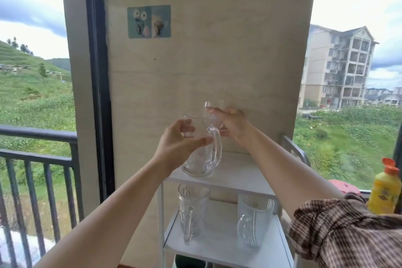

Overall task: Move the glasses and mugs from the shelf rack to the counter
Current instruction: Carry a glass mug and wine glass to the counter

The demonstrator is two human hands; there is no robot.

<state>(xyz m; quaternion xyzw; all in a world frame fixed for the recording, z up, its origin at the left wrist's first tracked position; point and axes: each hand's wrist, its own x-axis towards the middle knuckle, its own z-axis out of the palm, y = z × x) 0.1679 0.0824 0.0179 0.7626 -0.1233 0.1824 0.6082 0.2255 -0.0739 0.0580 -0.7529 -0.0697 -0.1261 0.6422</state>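
Observation:
A white shelf rack point(245, 177) stands against the beige wall panel. My left hand point(177, 143) grips a tall clear glass mug point(199, 165) whose base hovers at the top shelf's left front corner, handle pointing right. My right hand point(233, 125) holds a smaller clear glass point(214, 111) lifted above the top shelf, just behind the mug's rim. On the shelf below stand two more clear handled mugs, one on the left point(191, 211) and one on the right point(253, 222).
A yellow bottle with an orange cap point(386, 189) stands at the right beside a red object point(343, 186). A dark teal container point(189, 262) sits on the lowest visible shelf. A black balcony railing point(39, 154) runs at the left behind the window frame.

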